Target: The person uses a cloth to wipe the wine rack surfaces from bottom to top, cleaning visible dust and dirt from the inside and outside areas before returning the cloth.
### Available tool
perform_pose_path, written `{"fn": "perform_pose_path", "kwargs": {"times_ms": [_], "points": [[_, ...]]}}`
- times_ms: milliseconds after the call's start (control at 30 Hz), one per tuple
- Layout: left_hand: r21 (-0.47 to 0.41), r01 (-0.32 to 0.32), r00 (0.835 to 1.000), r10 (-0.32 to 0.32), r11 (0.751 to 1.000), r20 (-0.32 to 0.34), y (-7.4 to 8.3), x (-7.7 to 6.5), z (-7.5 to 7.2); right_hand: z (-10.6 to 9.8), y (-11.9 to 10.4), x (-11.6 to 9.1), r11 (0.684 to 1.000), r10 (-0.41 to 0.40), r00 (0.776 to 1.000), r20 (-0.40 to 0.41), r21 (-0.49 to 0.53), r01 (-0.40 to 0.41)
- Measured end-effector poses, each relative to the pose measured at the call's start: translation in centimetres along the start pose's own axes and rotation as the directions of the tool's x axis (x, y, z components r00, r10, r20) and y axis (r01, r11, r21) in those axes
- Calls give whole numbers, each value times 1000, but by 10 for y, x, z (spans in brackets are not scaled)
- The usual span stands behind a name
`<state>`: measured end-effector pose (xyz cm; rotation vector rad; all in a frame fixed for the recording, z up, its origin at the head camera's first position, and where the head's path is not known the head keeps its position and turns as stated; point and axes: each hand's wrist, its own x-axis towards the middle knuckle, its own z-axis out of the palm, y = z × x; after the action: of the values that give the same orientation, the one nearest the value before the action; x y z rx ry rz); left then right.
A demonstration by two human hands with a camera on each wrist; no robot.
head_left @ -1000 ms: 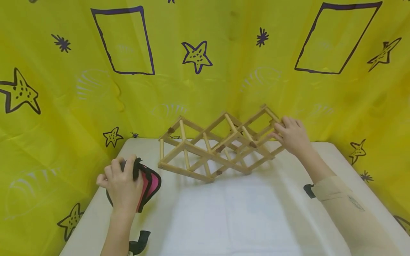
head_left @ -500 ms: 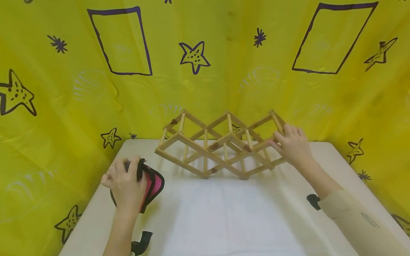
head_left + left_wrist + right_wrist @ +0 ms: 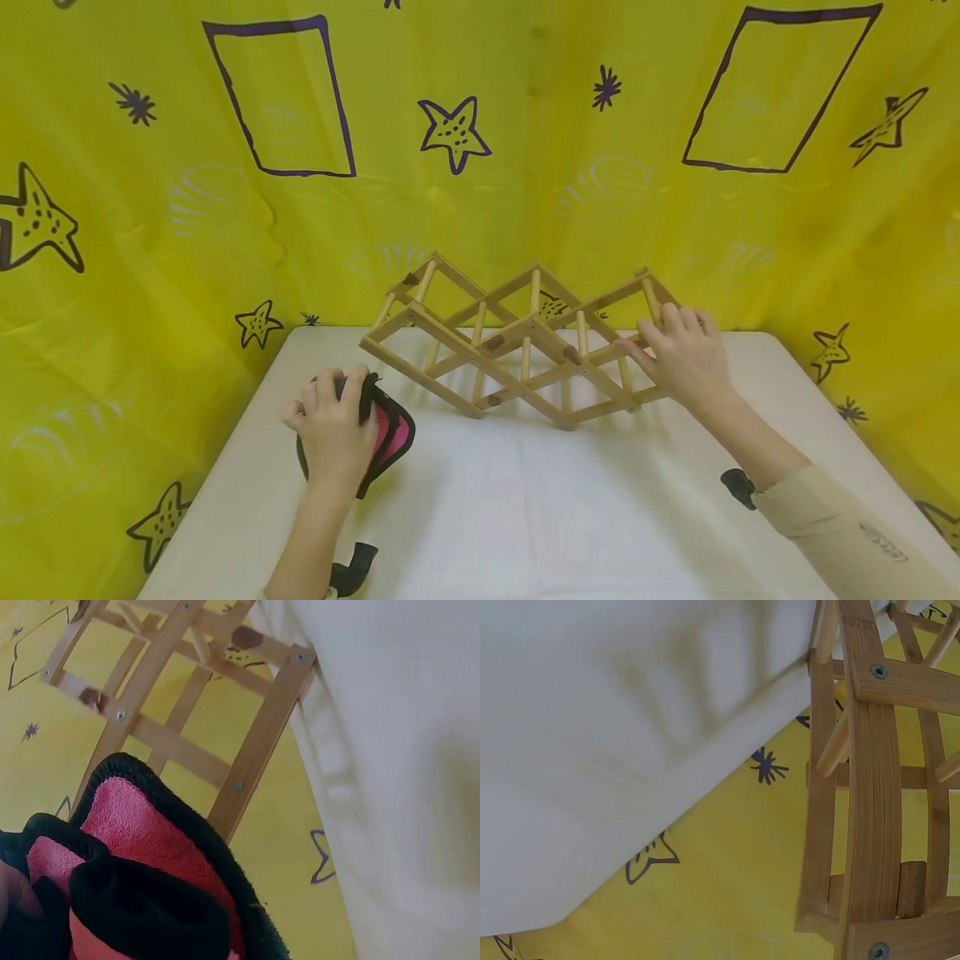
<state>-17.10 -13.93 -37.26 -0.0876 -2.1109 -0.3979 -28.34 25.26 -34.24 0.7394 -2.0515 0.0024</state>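
Observation:
A folding wooden lattice rack (image 3: 581,335), jointed from crossed slats and round dowels, stands stretched out near the back of the table. My right hand (image 3: 686,354) grips its right end, with the thumb towards the near side. In my left hand (image 3: 335,437) is a bunched pink-red cloth (image 3: 397,439) with black edging, held just left of the rack and apart from it. Up close in the left wrist view, the cloth (image 3: 142,825) looks fuzzy and folded, partly covering the slats behind. The right wrist view shows the rack (image 3: 874,810) with its bolts, but no hand.
A white-covered table (image 3: 480,517) lies beneath everything. Behind it hangs a yellow curtain (image 3: 525,208) with dark star drawings, close to the rack's far side. Black curved pieces sit at the left wrist (image 3: 352,569) and right wrist (image 3: 738,487).
My left hand has moved right with the cloth, nearer to the rack. The rack has tilted: its right end has come down with my right hand and its left end has risen slightly.

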Motion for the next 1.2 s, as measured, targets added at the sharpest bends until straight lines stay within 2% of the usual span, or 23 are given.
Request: {"fn": "perform_pose_path", "kwargs": {"times_ms": [300,467,533,600,733,833,933,1000,1133,1200], "points": [[-31,-59,998,60,998,24,21,2,24,11,-5,6,996,-91,987,-134,13,93],[-24,-68,997,68,997,22,24,10,29,24,0,7,990,-122,949,-292,28,136],[-16,-69,997,69,998,19,21,15,29,28,2,6,988,-133,932,-338,32,152],[-6,-64,998,64,998,16,16,20,27,31,4,6,987,-133,924,-358,34,156],[23,-64,998,64,998,7,1,36,19,34,7,5,985,-122,914,-386,69,161],[48,-102,995,102,994,7,-13,51,14,36,9,5,982,-111,912,-395,95,161],[71,-177,984,175,982,41,-26,67,13,36,10,4,982,-100,907,-409,109,157],[75,-233,970,227,970,82,-33,77,15,37,10,3,981,-97,904,-417,112,157],[71,-334,934,319,940,163,-44,93,26,38,9,3,979,-100,902,-419,121,164],[82,-383,910,361,920,204,-48,99,33,39,9,4,978,-104,901,-421,123,170]]}}
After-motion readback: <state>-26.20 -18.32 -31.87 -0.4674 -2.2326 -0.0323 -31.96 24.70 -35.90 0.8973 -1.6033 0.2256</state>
